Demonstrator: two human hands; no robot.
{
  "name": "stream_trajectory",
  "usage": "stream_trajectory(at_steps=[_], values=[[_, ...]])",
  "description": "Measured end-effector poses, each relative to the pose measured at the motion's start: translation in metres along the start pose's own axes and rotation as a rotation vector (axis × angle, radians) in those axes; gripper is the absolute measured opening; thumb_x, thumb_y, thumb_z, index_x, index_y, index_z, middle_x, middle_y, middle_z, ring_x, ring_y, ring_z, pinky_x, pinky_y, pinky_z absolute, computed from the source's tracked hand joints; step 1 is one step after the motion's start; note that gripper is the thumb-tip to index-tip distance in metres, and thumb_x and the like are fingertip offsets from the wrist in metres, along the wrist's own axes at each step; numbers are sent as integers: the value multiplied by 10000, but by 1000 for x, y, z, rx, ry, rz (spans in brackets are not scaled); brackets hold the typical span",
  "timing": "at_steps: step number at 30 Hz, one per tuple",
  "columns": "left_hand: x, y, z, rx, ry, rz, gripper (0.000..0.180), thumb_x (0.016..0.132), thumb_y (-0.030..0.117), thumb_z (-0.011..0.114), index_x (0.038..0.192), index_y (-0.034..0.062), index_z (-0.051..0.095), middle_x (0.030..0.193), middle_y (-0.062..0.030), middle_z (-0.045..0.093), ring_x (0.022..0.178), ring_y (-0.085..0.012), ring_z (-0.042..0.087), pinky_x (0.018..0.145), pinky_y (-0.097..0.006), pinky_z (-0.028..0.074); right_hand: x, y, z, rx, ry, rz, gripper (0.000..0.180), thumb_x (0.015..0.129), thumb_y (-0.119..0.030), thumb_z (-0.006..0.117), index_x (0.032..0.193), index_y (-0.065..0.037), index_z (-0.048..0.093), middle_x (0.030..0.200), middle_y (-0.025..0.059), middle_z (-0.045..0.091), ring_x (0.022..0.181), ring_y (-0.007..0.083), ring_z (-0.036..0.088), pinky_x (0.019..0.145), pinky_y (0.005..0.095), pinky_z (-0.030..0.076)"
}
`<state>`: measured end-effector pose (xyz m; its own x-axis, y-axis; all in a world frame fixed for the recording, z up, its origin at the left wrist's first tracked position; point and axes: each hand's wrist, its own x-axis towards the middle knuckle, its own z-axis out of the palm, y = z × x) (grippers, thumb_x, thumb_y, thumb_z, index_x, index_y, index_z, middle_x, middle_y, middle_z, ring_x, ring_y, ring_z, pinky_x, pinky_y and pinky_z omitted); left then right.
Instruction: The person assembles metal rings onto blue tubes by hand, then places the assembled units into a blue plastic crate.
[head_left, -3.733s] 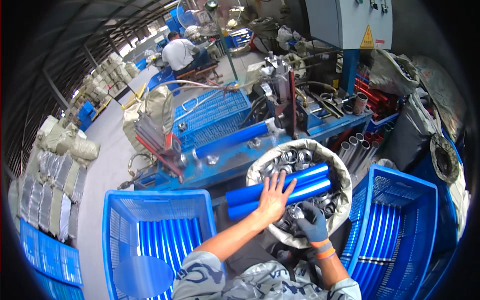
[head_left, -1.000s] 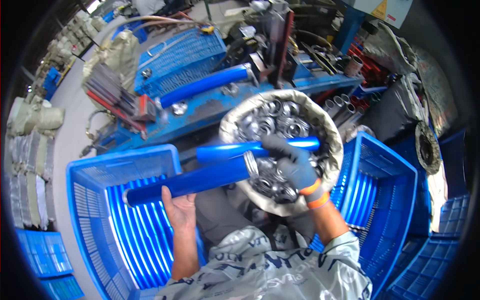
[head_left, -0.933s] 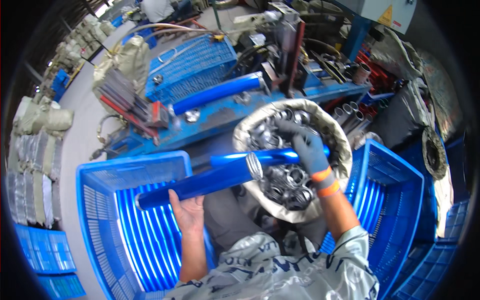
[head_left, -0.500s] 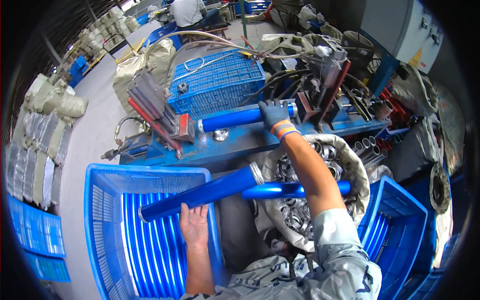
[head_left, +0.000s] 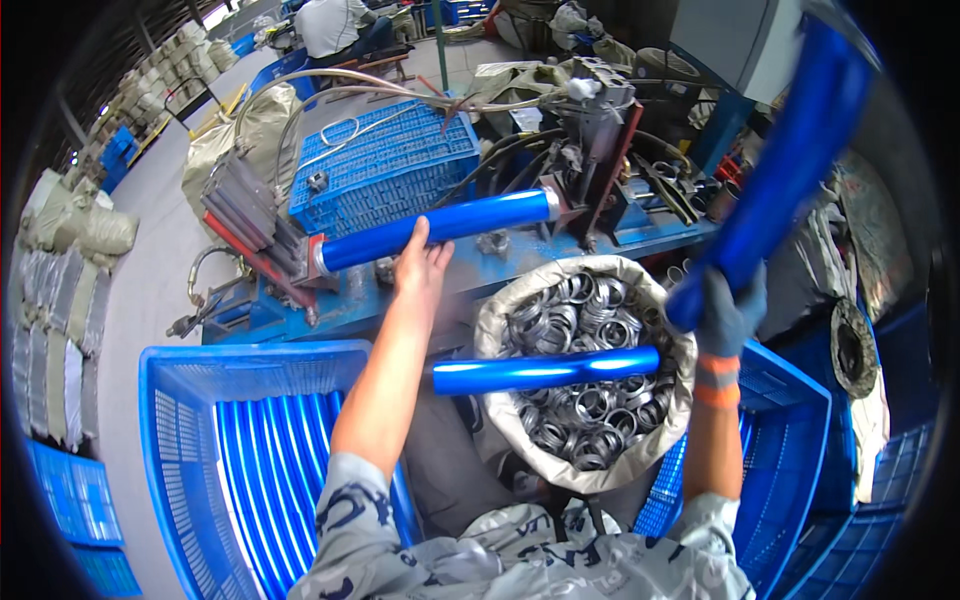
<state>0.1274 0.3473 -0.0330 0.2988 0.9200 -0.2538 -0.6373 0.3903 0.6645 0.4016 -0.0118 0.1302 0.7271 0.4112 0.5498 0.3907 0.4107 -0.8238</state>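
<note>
A blue metal tube (head_left: 480,217) with silver ring ends spans the two press heads of the bench machine (head_left: 410,268). My bare left hand (head_left: 422,265) holds it from the near side, thumb against the tube and fingers beneath. In my gloved right hand (head_left: 733,310) is a second blue tube (head_left: 775,175), gripped near its lower end and tilted steeply upward, smeared by motion. Another blue tube (head_left: 545,370) lies across a sack (head_left: 488,330) full of silver metal rings (head_left: 590,405).
A blue crate (head_left: 255,352) of blue tubes (head_left: 280,470) stands at left, another crate (head_left: 800,430) at right under my right arm. Behind the machine are an upturned blue crate (head_left: 390,150) and hoses (head_left: 340,82). A person (head_left: 335,28) sits far off.
My right hand has carried the tube out of the machine, up and to the right. My left hand has moved its tube from above the left crate into the machine. The view has shifted slightly.
</note>
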Motion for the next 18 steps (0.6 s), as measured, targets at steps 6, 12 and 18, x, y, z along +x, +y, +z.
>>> stream_trajectory(at_steps=[6, 12, 18], values=[[98, -54, -38, 29, 150, -104, 671, 1036, 374, 931, 1505, 13, 615, 1472, -229, 671, 1440, -374, 655, 1253, -555, 566, -89, -27, -177, -198, 85, 44, 639, 891, -22, 757, 1520, 38, 656, 1306, 186, 809, 1149, 275, 808, 1060, 425, 637], [95, -48, -61, 123, 148, -134, 837, 1001, 475, 947, 1604, 37, 566, 1539, -286, 643, 1486, -444, 630, 1291, -582, 516, -146, -35, -274, -435, 204, 275, 529, 934, -68, 793, 1450, -7, 691, 1263, 85, 769, 1080, 183, 729, 998, 347, 586], [87, -73, -56, 387, 102, -332, 1028, 970, 636, 920, 1570, -114, 556, 1430, -421, 706, 1308, -524, 743, 1139, -610, 622, -289, -72, -498, -800, 398, 222, 486, 1010, 55, 800, 1475, 16, 663, 1326, 119, 773, 1141, 220, 749, 1063, 399, 620]])
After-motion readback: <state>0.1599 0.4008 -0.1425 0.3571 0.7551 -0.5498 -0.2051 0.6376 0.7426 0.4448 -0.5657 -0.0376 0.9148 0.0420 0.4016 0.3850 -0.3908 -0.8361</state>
